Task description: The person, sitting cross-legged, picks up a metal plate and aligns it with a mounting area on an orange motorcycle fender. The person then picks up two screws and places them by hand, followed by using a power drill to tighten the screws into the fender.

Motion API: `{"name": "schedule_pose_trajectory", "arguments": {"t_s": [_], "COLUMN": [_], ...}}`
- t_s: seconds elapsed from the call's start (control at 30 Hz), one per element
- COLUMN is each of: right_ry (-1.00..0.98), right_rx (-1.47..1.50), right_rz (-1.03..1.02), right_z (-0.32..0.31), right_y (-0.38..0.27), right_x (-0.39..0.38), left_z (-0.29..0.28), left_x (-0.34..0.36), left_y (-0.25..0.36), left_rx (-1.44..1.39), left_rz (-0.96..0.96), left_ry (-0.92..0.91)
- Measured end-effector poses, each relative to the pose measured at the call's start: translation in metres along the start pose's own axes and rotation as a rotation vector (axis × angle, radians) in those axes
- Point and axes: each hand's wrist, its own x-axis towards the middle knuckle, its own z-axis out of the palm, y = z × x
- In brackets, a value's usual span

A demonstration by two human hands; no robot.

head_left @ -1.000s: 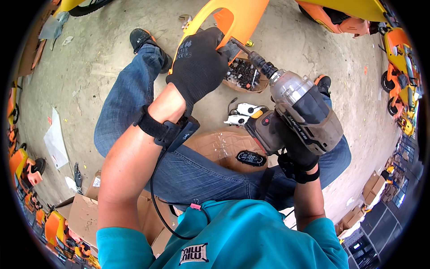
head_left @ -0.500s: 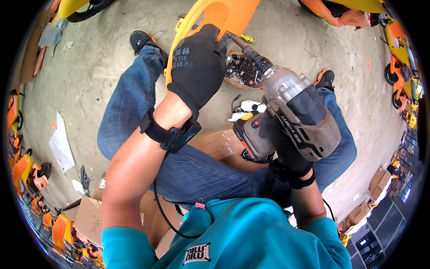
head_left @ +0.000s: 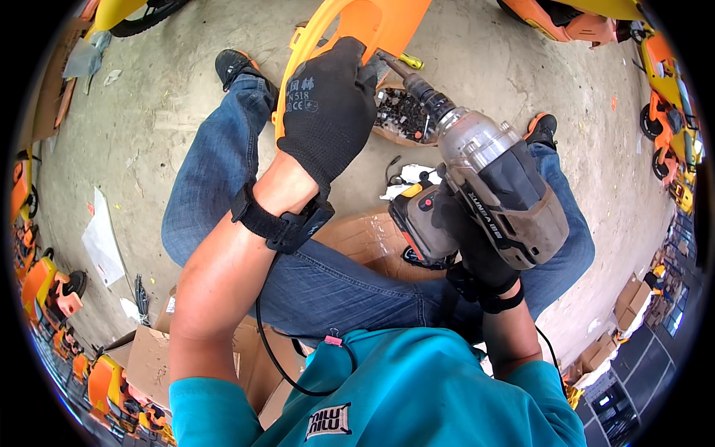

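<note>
My left hand (head_left: pixel 331 112), in a black glove, is closed on the lower part of an orange plastic panel (head_left: pixel 398 26); the panel's top runs out of the picture. In my right hand (head_left: pixel 477 242), also gloved, is a grey and black cordless impact driver (head_left: pixel 499 182). Its bit (head_left: pixel 395 65) points up and left, and the tip lies right by my left fingertips at the panel's edge. Whether the tip touches a screw I cannot tell. Behind the driver's nose, a container of small dark parts (head_left: pixel 402 115) sits on the floor between my feet.
A yellow-handled tool (head_left: pixel 411 61) lies on the floor beyond the container. White pieces (head_left: pixel 410 179) and flattened cardboard (head_left: pixel 365 242) lie between my legs. An open cardboard box (head_left: pixel 149 365) stands at my left. Orange and yellow ride-on vehicles (head_left: pixel 581 26) line the surroundings.
Hardly anything differs. The impact driver has shifted very slightly to the right and down, and my left hand stays on the panel.
</note>
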Motion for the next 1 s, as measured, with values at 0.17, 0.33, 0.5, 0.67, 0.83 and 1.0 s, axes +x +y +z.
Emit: {"name": "schedule_pose_trajectory", "arguments": {"t_s": [0.17,0.33,0.5,0.67,0.83,1.0], "right_ry": [-0.166,-0.117,-0.114,-0.111,-0.179,-0.246], "right_rx": [-0.394,-0.343,-0.399,-0.482,-0.945,-0.892], "right_rz": [0.101,0.134,0.142,0.018,-0.194,-0.169], "right_z": [-0.013,-0.009,-0.008,-0.008,-0.011,-0.02], "right_y": [0.001,0.002,0.002,-0.003,-0.011,-0.015], "right_x": [-0.005,-0.007,-0.005,-0.003,0.001,-0.002], "left_z": [-0.001,0.002,-0.001,0.001,0.001,0.004], "left_x": [0.0,-0.001,0.0,-0.001,-0.002,-0.006], "left_y": [-0.002,0.0,0.001,-0.002,-0.002,-0.004], "left_rx": [0.02,-0.005,0.012,0.039,0.092,0.112], "left_rz": [0.003,-0.026,-0.015,0.024,0.055,0.072], "left_ry": [-0.038,-0.066,-0.067,-0.048,-0.076,-0.111]}}
